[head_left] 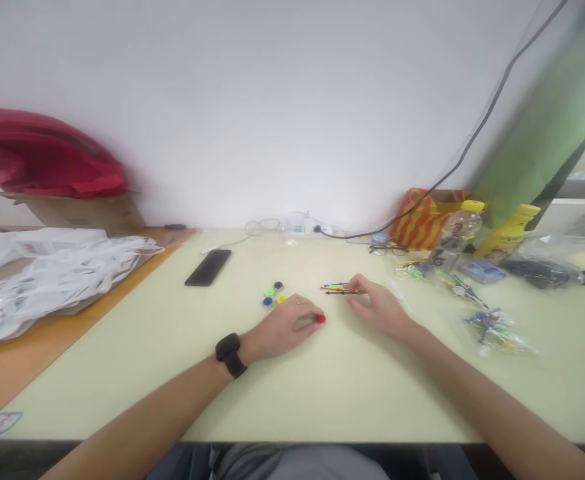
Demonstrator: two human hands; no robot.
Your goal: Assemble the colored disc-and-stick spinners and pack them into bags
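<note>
On the near part of the counter (332,393), bare surface lies between the 2 forearms. The hands are apart from each other. The left hand (281,325) pinches a red disc (320,319) between thumb and fingers, low over the counter. The disc is small and looks smooth, so it could slip out and roll if the pinch is uneven. The fingers also cover part of it, which could make a bad hold hard to notice.

A little farther and to the right, the right hand (378,310) has its fingertips at the right end of some thin coloured pieces (336,289). I cannot tell if it grips them or only touches them. These pieces lie close together, so a pull on 1 could drag its neighbours or scatter them.

To the left, a yellow disc (281,299), a blue disc (267,302), a green disc (270,293) and a black disc (278,285) form a small group. The yellow disc is just beside the left hand; a careless backward sweep could push it into the others.
</note>
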